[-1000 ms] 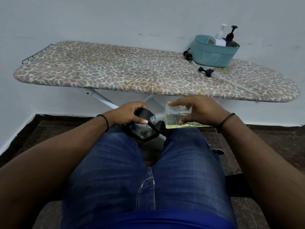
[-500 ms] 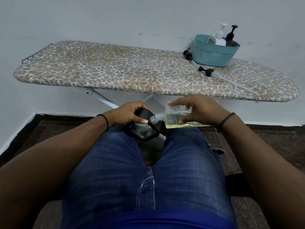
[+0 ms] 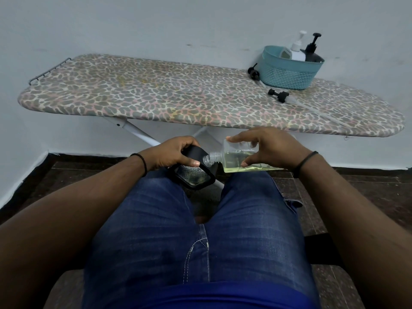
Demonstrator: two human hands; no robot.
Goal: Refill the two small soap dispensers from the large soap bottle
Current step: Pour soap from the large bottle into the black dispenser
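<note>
Right hand (image 3: 270, 150) pinches the clear soap bottle (image 3: 239, 159) tipped sideways, its neck at the black dispenser (image 3: 194, 172) clasped in the left hand (image 3: 174, 156) over the knees: likely light, slick plastic, best held round the flat sides.

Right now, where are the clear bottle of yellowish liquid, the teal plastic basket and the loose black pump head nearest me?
clear bottle (image 3: 236, 157), head view, liquid-filled body.
teal plastic basket (image 3: 287, 74), head view, front wall.
loose black pump head (image 3: 281, 96), head view, collar.
</note>
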